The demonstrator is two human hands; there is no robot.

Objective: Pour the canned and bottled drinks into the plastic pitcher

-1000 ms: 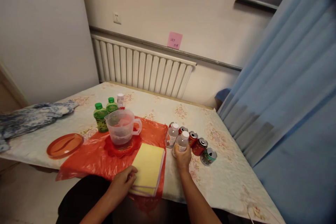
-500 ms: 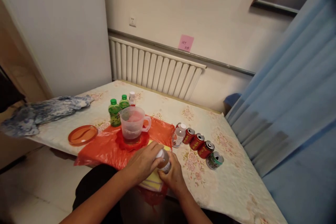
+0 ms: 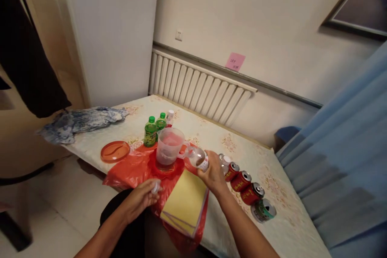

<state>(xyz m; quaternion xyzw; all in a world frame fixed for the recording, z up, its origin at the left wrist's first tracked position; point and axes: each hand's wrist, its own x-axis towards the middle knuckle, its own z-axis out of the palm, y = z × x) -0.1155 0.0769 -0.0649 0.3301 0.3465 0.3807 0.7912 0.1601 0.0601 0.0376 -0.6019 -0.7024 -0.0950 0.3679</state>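
Note:
My right hand [image 3: 214, 174] grips a small clear bottle [image 3: 198, 158] with its cap off, tilted with its mouth toward the clear plastic jug [image 3: 169, 147]. The jug stands on a red saucer on a red plastic sheet [image 3: 133, 169]. My left hand [image 3: 142, 197] is closed on the white bottle cap [image 3: 156, 187] near the table's front edge. A yellow pad [image 3: 184, 201] lies between my hands.
Two green-capped bottles [image 3: 150, 132] and a white-capped one stand behind the jug. An orange lid [image 3: 115, 151] lies left. Another small bottle and several cans [image 3: 245, 186] line up right. A blue cloth [image 3: 78, 120] lies at the far left corner. A radiator [image 3: 199, 88] and blue curtain [image 3: 338, 161] border the table.
My right hand lifted the small bottle from beside the cans, my left hand took off its cap and drew back, and the bottle now tilts toward the jug. The view swung left.

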